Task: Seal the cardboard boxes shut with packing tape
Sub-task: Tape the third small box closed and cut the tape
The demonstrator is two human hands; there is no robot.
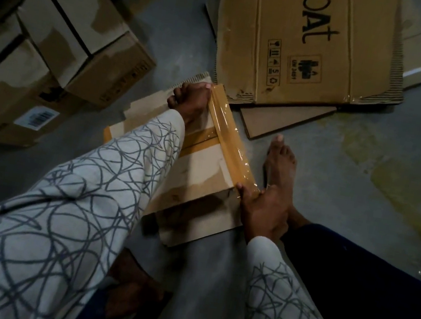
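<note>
Two hands stretch one tape strip (230, 140) along the right edge of the cardboard box (200, 163), which lies on the floor (368, 162) in front of the person. Far end: left hand (190, 97), fingers curled round it. Near end: right hand (262, 209), fingers pinching it. A cross strip (201, 137) is already stuck down. Current strip looks not yet pressed flat. The stacked boxes (67, 26) are at left, seal status unclear.

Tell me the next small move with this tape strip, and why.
Probably press the tape strip down along the box edge: the left hand grips its far end, the right hand holds its near end, and the stretch between looks wrinkled, not smoothed.
</note>
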